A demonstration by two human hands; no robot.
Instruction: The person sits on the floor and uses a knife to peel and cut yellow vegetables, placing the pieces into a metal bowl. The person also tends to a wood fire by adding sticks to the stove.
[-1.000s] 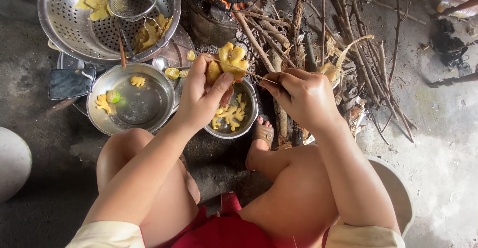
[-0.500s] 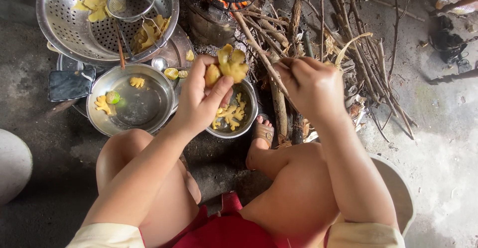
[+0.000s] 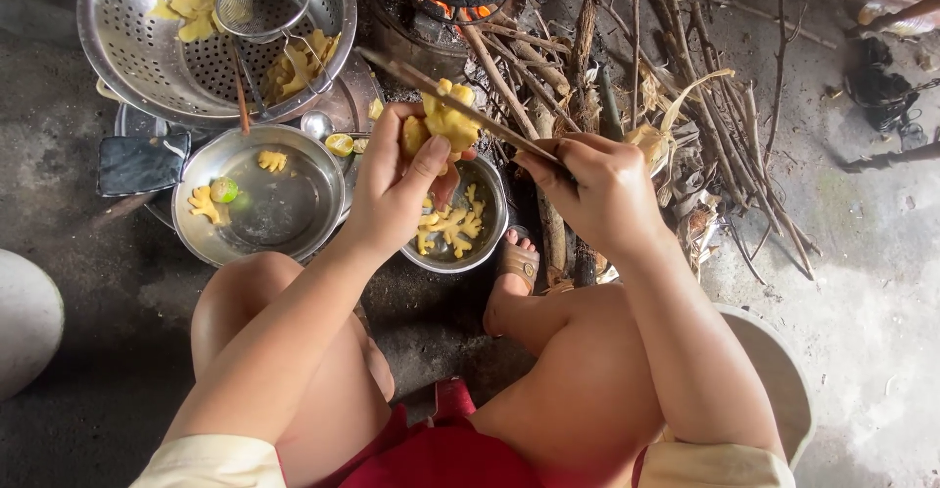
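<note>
Left hand [image 3: 392, 189] pinches yellow dough [image 3: 448, 121] at its fingertips; right hand [image 3: 597, 189] grips chopsticks [image 3: 441, 96] crossing the dough.

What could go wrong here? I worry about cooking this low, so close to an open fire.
The dry sticks feeding the fire lie right beside the bare foot, so embers might reach it. The yellow piece pinched in the left hand could slip as the right hand works the chopsticks against it.

Cream sleeves [image 3: 211, 461], red shorts [image 3: 460, 454] (sandal [image 3: 516, 258])
</note>
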